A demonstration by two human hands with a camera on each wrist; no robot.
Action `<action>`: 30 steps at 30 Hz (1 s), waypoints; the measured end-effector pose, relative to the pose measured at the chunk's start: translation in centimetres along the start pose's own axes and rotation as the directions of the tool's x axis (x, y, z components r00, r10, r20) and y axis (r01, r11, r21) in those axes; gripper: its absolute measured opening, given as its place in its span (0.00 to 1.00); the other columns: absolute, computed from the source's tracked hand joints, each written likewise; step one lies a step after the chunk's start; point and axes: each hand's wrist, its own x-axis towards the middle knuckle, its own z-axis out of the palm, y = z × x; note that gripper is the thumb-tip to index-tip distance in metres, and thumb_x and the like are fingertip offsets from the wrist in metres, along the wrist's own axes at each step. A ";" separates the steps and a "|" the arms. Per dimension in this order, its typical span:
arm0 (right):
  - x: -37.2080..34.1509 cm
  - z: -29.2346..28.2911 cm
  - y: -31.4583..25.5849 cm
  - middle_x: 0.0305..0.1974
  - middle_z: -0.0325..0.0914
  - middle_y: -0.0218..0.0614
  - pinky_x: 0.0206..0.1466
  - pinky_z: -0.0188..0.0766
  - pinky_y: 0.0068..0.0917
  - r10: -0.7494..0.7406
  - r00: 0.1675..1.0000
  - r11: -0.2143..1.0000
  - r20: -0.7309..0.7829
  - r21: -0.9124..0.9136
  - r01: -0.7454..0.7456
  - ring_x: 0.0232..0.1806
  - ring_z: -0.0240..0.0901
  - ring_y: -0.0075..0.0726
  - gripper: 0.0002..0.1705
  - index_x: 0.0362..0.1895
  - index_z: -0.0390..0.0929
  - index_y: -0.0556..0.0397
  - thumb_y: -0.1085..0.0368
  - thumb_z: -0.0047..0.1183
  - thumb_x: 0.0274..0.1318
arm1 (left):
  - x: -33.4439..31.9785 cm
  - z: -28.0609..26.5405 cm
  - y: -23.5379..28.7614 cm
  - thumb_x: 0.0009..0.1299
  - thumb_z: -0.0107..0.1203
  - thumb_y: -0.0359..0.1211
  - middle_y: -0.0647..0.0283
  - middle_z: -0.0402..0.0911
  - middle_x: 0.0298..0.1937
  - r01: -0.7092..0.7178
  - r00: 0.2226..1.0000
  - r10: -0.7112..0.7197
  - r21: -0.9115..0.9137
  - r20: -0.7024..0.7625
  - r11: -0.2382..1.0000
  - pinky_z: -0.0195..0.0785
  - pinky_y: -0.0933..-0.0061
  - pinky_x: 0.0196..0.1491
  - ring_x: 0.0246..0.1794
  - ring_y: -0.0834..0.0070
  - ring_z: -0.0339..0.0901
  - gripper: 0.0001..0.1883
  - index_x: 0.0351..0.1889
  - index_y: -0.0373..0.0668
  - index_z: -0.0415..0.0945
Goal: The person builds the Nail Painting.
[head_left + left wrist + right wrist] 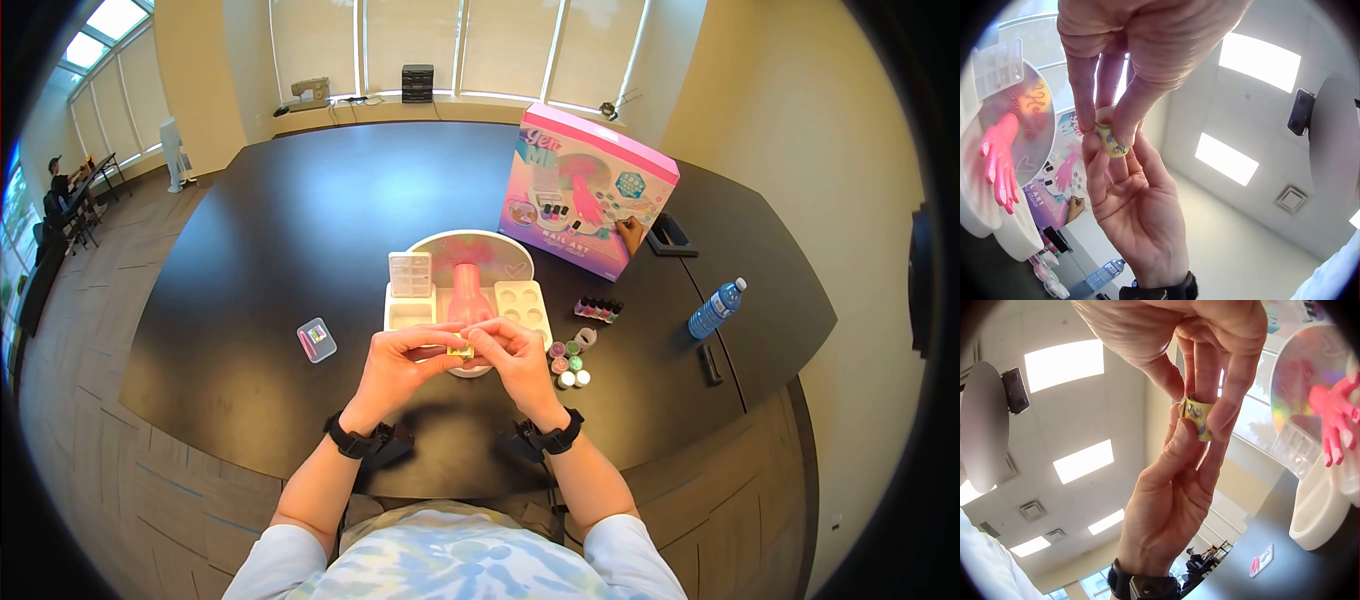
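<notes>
Both wrist views are showing clearly what the head view leaves tiny: one short, curled yellow band with grey markings (1197,419), sitting at upper centre of the right wrist frame. The fingers of the left hand (405,360) and right hand (512,355) are pinching it together. The right wrist view is missing one blue-labelled clear plastic bottle (716,310); the left is missing one flat transparent case (317,342), which is holding something pink. At the head frame's centre, one white compartmented tray (410,315) is bearing one pink plastic hand model (465,290).
</notes>
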 end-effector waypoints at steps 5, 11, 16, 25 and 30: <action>-0.2 -0.1 -0.5 0.43 0.86 0.39 0.48 0.82 0.23 0.009 0.999 0.995 0.035 -0.099 -0.006 0.42 0.83 0.24 0.10 0.49 0.81 0.62 0.69 0.57 0.69 | -0.1 -0.1 0.0 0.65 0.64 0.16 0.49 0.84 0.57 0.027 1.000 -0.027 -0.012 -0.014 1.000 0.81 0.68 0.58 0.53 0.69 0.84 0.11 0.46 0.30 0.84; -0.1 0.1 -0.7 0.43 0.86 0.39 0.49 0.82 0.24 0.002 0.998 1.000 0.064 -0.011 -0.001 0.43 0.83 0.24 0.10 0.50 0.81 0.62 0.70 0.57 0.68 | -0.2 -0.2 0.7 0.65 0.64 0.16 0.49 0.83 0.57 0.038 0.999 -0.039 -0.071 -0.012 0.997 0.80 0.68 0.60 0.54 0.69 0.83 0.13 0.48 0.29 0.83; 0.1 0.2 -0.3 0.43 0.86 0.39 0.49 0.82 0.24 0.024 0.998 1.000 0.051 -0.005 -0.024 0.44 0.83 0.24 0.10 0.49 0.80 0.63 0.70 0.58 0.68 | -0.4 -0.6 0.3 0.65 0.65 0.16 0.50 0.84 0.57 0.020 1.000 -0.021 -0.049 -0.009 0.999 0.80 0.69 0.59 0.53 0.70 0.84 0.14 0.49 0.29 0.84; 1.4 1.5 0.1 0.44 0.86 0.41 0.49 0.81 0.23 0.043 0.995 0.999 0.091 -0.031 -0.040 0.44 0.83 0.26 0.12 0.50 0.79 0.62 0.72 0.61 0.64 | -0.6 -2.6 0.9 0.68 0.66 0.23 0.58 0.88 0.49 0.067 0.997 -0.067 0.000 -0.025 0.998 0.79 0.76 0.54 0.49 0.77 0.84 0.15 0.53 0.34 0.84; 5.2 2.9 1.0 0.44 0.84 0.40 0.47 0.82 0.24 0.040 0.994 0.999 0.106 -0.031 -0.037 0.43 0.84 0.28 0.17 0.53 0.77 0.63 0.71 0.64 0.62 | 1.4 -5.1 0.6 0.68 0.66 0.22 0.56 0.88 0.48 0.038 0.994 -0.030 0.076 -0.104 0.996 0.79 0.74 0.56 0.48 0.75 0.85 0.14 0.52 0.32 0.84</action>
